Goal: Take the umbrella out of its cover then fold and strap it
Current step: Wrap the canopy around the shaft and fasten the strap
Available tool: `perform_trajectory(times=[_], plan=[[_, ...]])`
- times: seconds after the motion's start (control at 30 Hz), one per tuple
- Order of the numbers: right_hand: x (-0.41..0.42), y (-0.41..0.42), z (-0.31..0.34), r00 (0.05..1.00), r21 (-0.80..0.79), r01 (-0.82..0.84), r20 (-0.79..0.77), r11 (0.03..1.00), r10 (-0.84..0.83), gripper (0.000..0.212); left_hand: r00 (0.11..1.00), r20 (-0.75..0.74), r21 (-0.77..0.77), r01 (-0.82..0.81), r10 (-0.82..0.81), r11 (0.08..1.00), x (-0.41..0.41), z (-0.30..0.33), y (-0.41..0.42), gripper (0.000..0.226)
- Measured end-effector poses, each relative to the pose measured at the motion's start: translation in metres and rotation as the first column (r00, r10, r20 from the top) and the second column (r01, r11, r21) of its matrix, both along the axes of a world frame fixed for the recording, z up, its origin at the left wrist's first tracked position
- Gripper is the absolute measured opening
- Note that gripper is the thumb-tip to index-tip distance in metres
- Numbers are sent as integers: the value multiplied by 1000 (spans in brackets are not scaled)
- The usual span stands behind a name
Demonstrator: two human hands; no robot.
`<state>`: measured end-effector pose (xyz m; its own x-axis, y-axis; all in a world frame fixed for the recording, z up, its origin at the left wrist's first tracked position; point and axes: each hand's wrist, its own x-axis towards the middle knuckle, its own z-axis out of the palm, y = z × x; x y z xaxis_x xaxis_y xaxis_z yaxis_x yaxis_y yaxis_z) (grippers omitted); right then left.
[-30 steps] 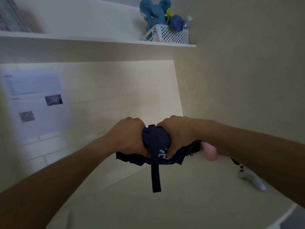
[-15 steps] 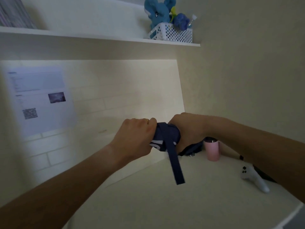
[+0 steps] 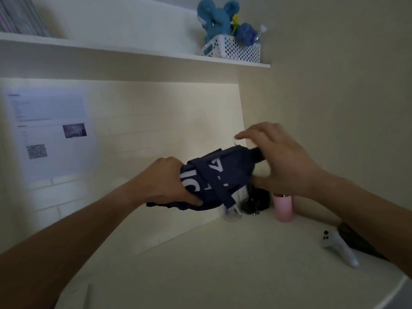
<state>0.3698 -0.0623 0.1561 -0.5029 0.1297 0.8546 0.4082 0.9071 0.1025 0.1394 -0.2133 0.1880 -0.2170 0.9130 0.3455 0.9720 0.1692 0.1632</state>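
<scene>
Your left hand (image 3: 166, 181) has its fingers clamped round the folded navy umbrella (image 3: 217, 179), held tilted above the counter (image 3: 223, 264), its strap (image 3: 219, 188) wrapped across the white lettering. Your right hand (image 3: 283, 161) hovers at the handle end, fingers spread. Beneath stand a pink cup (image 3: 283, 207) and a white controller (image 3: 338, 247). On the shelf (image 3: 133, 49), a white basket (image 3: 231, 49) holds a blue plush elephant (image 3: 215, 18).
</scene>
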Motion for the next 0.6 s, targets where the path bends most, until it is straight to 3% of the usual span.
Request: perform_trajectory(times=[0.07, 0.1, 0.2, 0.27, 0.37, 0.5, 0.6], plan=[[9, -11, -21, 931, -131, -51, -364, 990, 0, 52, 997, 66, 36, -43, 40, 998, -7, 0, -3, 44], [7, -20, -30, 884, -237, -114, -468, 965, -10, 42, 993, 102, 53, -57, 52, 997, -9, 0, -4, 46], [-13, -41, -45, 854, -573, -389, -518, 722, 48, 39, 983, 174, 75, -72, 58, 995, -8, 2, -3, 45], [-28, -45, -45, 824, -660, -520, -555, 542, 115, 43, 979, 199, 72, -67, 52, 995, -4, 2, -2, 45], [-45, -45, -44, 765, -678, -623, -631, 390, 125, 36, 975, 218, 52, -55, 42, 997, 2, 1, -3, 47], [-44, -36, -47, 642, -624, -752, -766, 212, 20, 14, 976, 210, 84, -80, 61, 993, 1, 1, -7, 48], [-44, -31, -53, 558, -557, -830, -830, -26, -14, 17, 978, 188, 107, -107, 86, 988, -2, 1, -5, 46]])
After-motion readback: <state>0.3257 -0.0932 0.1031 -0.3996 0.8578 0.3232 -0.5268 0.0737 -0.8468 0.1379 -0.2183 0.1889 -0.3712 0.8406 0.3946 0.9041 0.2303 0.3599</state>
